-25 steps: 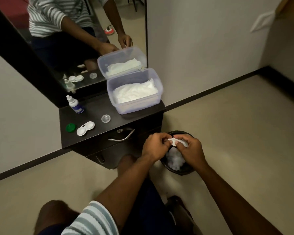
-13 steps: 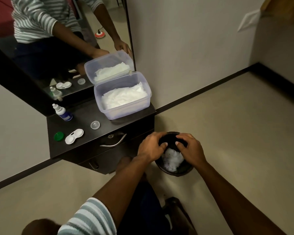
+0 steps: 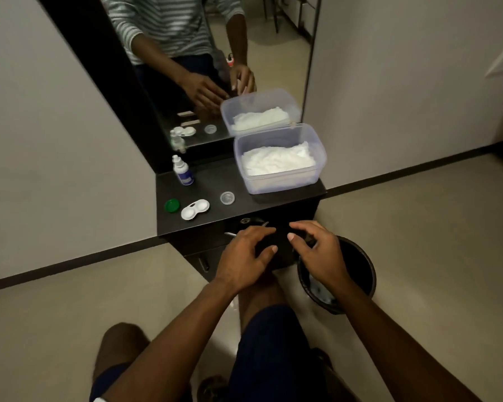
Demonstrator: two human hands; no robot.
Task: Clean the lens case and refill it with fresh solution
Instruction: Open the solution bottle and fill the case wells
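The white lens case (image 3: pixel 195 209) lies with both wells uncovered on the dark shelf (image 3: pixel 209 181), a green cap (image 3: pixel 172 205) to its left and a clear cap (image 3: pixel 227 197) to its right. The small solution bottle (image 3: pixel 183 170) stands upright behind them. My left hand (image 3: pixel 244 256) hovers in front of the drawer, fingers apart and holding nothing. My right hand (image 3: pixel 317 253) is beside it, over the near rim of the black bin (image 3: pixel 357 274), also with nothing in it.
A clear plastic tub (image 3: pixel 279 181) of white tissues fills the shelf's right half, against a wall mirror (image 3: pixel 244 53). The drawer has a metal handle (image 3: pixel 230 234). My knees and a shoe are on the floor below.
A second ago both hands held a white tissue over the bin; it dropped in. The hands have since come up out of the bin toward the drawer, both without anything in them.
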